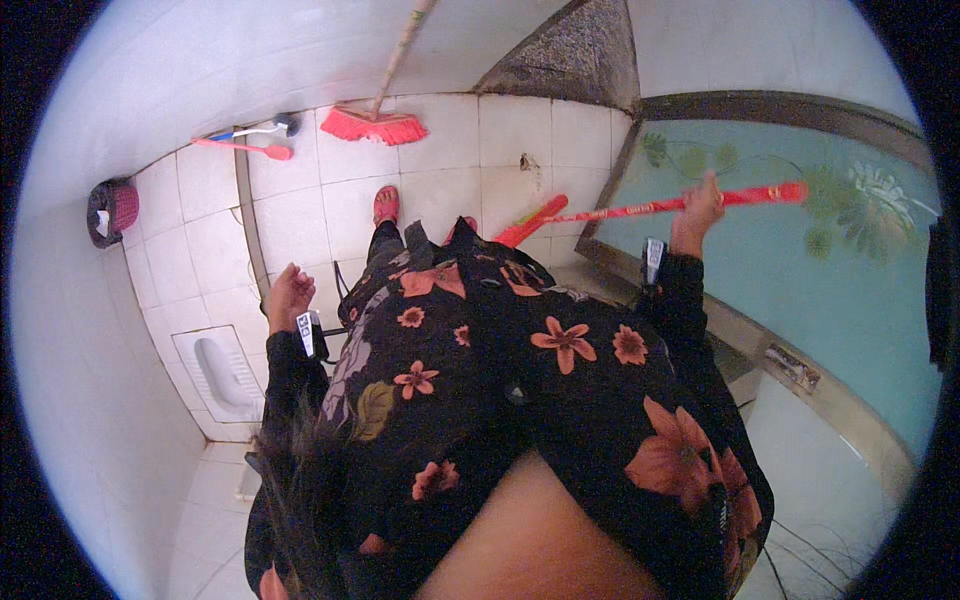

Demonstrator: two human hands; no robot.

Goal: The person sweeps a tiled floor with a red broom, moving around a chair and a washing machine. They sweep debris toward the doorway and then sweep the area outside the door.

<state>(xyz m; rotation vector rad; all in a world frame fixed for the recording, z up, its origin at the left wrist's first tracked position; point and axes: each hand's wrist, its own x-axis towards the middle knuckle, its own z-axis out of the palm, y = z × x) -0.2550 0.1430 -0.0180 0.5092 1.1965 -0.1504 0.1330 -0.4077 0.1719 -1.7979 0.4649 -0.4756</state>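
Note:
My right hand (699, 208) grips the red handle of a broom (637, 210), which bears a printed wrapping. Its red head with yellowish-green bristles (529, 221) is low by the white tiled floor (442, 191), near my right foot; my clothing covers part of it. My left hand (291, 292) hangs at my side over the floor, fingers loosely bent, with nothing seen in it. A small device is strapped to each wrist. Ahead, a second broom with pink-red bristles (375, 126) and a wooden handle leans against the wall.
A squat toilet (225, 371) is set in the floor at left. By the wall are a toilet brush (281, 126), a pink long-handled tool (274, 152) and a dark-and-pink bin (112, 214). A framed, flower-patterned door (757, 225) stands at right. A raised edge (247, 195) crosses the tiles.

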